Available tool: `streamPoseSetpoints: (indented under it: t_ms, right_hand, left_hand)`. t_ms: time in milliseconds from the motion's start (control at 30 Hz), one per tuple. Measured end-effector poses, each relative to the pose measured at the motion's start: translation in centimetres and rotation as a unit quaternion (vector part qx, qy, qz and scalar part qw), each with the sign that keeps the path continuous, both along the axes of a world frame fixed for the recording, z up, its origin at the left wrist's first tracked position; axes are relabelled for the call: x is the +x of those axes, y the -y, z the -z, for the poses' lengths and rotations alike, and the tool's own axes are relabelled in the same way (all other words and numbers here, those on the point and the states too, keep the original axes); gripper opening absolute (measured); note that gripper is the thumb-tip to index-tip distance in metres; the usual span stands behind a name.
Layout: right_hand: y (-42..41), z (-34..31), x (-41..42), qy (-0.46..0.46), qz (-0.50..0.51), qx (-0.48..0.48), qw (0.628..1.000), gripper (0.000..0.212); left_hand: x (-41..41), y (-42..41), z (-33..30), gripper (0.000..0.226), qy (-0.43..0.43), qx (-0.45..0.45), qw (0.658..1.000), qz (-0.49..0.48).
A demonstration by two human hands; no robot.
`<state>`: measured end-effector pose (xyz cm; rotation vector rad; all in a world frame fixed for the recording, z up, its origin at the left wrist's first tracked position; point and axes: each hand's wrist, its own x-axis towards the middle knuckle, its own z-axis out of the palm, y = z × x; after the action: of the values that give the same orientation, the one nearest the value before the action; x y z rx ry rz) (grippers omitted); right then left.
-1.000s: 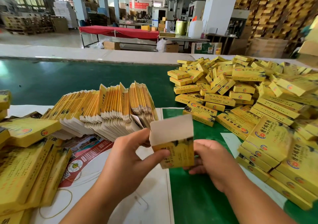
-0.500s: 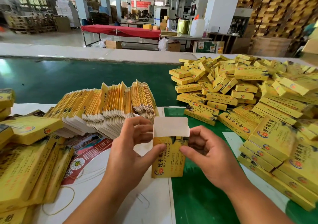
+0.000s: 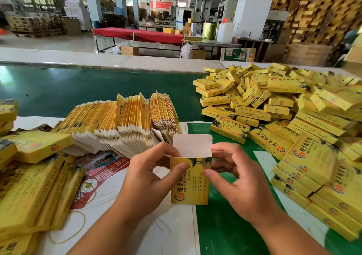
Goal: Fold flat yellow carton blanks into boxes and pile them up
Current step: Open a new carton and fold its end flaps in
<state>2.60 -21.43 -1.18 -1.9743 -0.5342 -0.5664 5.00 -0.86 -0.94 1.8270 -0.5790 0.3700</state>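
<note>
While both thumbs pinch its front, the carton (image 3: 189,180) stands upright between left hand (image 3: 146,178) and right hand (image 3: 238,178) — flap seemingly open.

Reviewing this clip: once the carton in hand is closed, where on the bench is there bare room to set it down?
Bare green mat lies under the right hand, bordered by the white sheet and the folded boxes. The dark green belt beyond the flat blanks is open too. Crowded: the right side, and the left edge with its bundled cartons.

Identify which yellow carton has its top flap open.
The carton held upright between left hand and right hand; its white flap stands up.
</note>
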Motion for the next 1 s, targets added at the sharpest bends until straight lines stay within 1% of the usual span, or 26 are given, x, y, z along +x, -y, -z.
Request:
streamPoseSetpoints:
  t_ms: [67,167,233,333,400,433,467,500,567,600,633,667,767,900,933,1000]
  right_hand:
    - [0.1,-0.2,0.1,0.018,0.008,-0.032,0.999,0.038]
    - [0.2,-0.2,0.1,0.036,-0.004,-0.076,0.996,0.016]
    - [0.2,-0.5,0.3,0.041,-0.019,-0.075,0.996,0.005]
    - [-0.1,-0.8,0.4,0.075,-0.009,-0.058,0.995,0.010]
    - [-0.3,-0.7,0.2,0.075,-0.002,-0.034,0.997,0.006]
    - [-0.4,-0.5,0.1,0.061,-0.001,-0.008,0.998,0.007]
    - [-0.4,-0.3,0.0,0.036,0.000,0.025,0.999,0.018]
    - [-0.4,-0.1,0.0,0.008,-0.001,0.056,0.998,0.032]
    - [-0.2,0.2,0.2,-0.035,-0.006,0.081,0.996,0.054]
    - [0.0,0.2,0.3,-0.046,-0.012,0.079,0.996,0.059]
    - [0.1,0.2,0.5,-0.051,-0.019,0.072,0.996,0.059]
    - [0.2,0.2,0.5,-0.052,-0.027,0.067,0.996,0.055]
    - [0.2,-0.2,0.3,-0.049,-0.048,0.061,0.996,0.036]
    - [0.2,-0.6,0.2,-0.032,-0.037,0.027,0.998,0.020]
    - [0.2,-0.6,0.1,-0.025,-0.033,0.020,0.999,0.019]
    - [0.2,-0.8,0.1,-0.016,-0.036,0.024,0.999,0.016]
  left_hand:
    - [-0.1,0.0,-0.1,0.021,0.017,0.011,1.000,0.000]
    - [-0.4,0.2,-0.4,0.021,0.043,0.026,0.999,-0.006]
    - [-0.5,0.3,-0.5,0.020,0.058,0.028,0.998,-0.010]
    - [-0.6,0.3,-0.6,0.020,0.066,0.019,0.998,-0.004]
    - [-0.6,0.3,-0.6,0.017,0.064,0.012,0.998,-0.003]
    - [-0.6,0.3,-0.5,0.014,0.055,0.002,0.998,-0.001]
    - [-0.6,0.3,-0.5,0.015,0.040,-0.014,0.999,0.002]
    - [-0.6,0.3,-0.5,0.023,0.021,-0.033,0.999,0.007]
    - [-0.5,0.2,-0.3,0.048,-0.022,-0.062,0.998,0.021]
    - [-0.4,0.1,-0.3,0.058,-0.038,-0.067,0.997,0.027]
    - [-0.3,0.0,-0.3,0.062,-0.043,-0.064,0.997,0.032]
    - [-0.2,-0.1,-0.3,0.059,-0.037,-0.053,0.997,0.035]
    - [-0.3,0.0,-0.5,0.035,-0.004,-0.018,0.999,0.040]
    - [-0.3,0.0,-0.5,0.012,0.016,-0.011,0.999,0.032]
    - [-0.3,-0.1,-0.5,0.008,0.018,-0.011,0.999,0.030]
    - [-0.4,0.0,-0.5,0.008,0.017,-0.025,0.999,0.034]
